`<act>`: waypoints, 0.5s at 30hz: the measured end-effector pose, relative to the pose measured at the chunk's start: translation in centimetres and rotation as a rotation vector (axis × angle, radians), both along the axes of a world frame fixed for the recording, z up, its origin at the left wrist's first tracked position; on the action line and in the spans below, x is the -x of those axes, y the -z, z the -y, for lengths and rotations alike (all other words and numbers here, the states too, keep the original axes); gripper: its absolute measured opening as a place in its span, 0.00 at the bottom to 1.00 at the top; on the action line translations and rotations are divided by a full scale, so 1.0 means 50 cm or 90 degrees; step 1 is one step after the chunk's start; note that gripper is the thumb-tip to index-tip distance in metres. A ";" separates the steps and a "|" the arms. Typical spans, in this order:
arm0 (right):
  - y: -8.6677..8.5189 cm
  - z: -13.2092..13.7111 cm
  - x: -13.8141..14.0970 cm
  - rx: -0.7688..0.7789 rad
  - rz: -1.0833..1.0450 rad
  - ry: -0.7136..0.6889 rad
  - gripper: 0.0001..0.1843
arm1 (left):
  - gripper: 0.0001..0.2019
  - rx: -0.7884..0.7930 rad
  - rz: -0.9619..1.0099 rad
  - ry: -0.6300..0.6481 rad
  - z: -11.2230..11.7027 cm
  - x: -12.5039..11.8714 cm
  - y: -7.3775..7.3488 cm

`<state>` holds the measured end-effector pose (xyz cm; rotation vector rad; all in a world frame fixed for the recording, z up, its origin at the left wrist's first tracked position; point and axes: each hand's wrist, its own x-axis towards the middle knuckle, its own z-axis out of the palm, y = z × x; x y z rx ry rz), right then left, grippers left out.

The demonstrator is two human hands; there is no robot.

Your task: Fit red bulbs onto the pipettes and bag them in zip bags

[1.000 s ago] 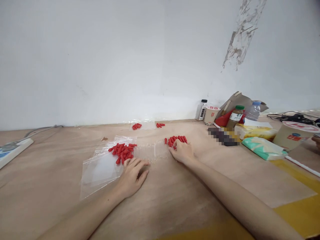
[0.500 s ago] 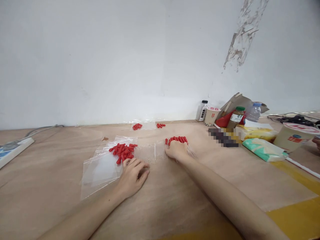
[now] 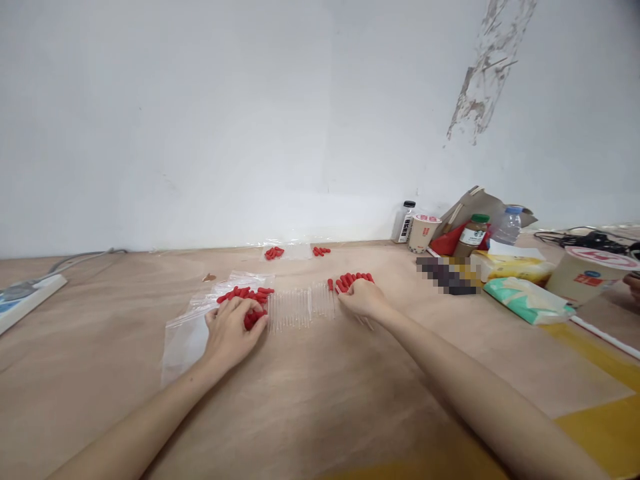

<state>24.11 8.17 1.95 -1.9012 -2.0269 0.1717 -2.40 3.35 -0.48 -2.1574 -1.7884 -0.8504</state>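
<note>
My left hand (image 3: 234, 330) lies over a pile of red rubber bulbs (image 3: 243, 292), its fingers bent and its thumb apart from them, with bulbs showing in the gap. Just right of it, a row of thin clear glass tubes (image 3: 290, 308) lies side by side. Beyond that row, my right hand (image 3: 364, 299) has its fingers curled at a group of droppers (image 3: 353, 279), tubes topped with red bulbs. Their tube ends stick out below the hand, and its fingertips are partly hidden. Clear zip bags (image 3: 183, 337) lie beneath the bulb pile.
Two small groups of red bulbs (image 3: 274, 253) lie on clear plastic near the wall. To the right stand bottles (image 3: 474, 233), paper cups (image 3: 424, 233) and tissue packs (image 3: 530, 300). A power strip (image 3: 35, 300) is at the far left. Another person's hand (image 3: 634, 283) shows at the right edge.
My left hand has moved left from the tubes' near edge onto the bulb pile. My right hand has shifted slightly right, and the droppers' tubes now point more toward me.
</note>
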 end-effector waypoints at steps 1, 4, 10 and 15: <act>0.000 0.007 -0.008 0.007 -0.003 -0.018 0.18 | 0.08 0.011 0.001 -0.007 -0.004 0.009 -0.004; 0.012 0.030 -0.024 -0.011 -0.042 -0.080 0.16 | 0.10 0.027 0.004 -0.024 -0.014 0.028 -0.016; 0.056 0.074 -0.035 -0.097 -0.177 -0.249 0.06 | 0.14 0.050 -0.068 -0.064 -0.060 0.042 -0.046; 0.084 0.082 -0.038 -0.133 -0.238 -0.325 0.05 | 0.15 0.109 -0.132 -0.060 -0.127 0.038 -0.065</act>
